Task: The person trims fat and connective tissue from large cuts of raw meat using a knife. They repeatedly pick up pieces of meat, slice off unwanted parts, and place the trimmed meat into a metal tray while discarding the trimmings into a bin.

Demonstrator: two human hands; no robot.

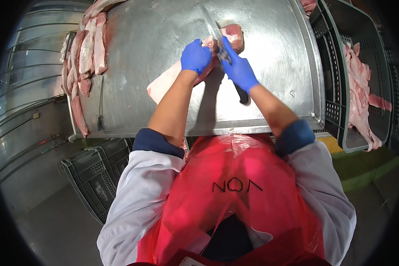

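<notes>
In a blue glove, my left hand (196,55) is closed over the upper end of a long pale slab of meat (166,84), which lies slantwise on the metal table (275,66). My right hand (239,71), also gloved in blue, grips a knife (212,25) with the index finger stretched toward the blade. Its blurred blade points away from me, between the slab's end and a small reddish piece of meat (233,35). Below my right palm the black handle (242,95) sticks out. Under my left palm and fingers the slab is hidden.
Several meat strips (88,46) lie along the table's left edge, with a thin rod with a dark handle (100,104) near them. A dark crate (336,88) holding meat trimmings (358,84) stands at the right. Another crate (95,177) sits below the table's left front.
</notes>
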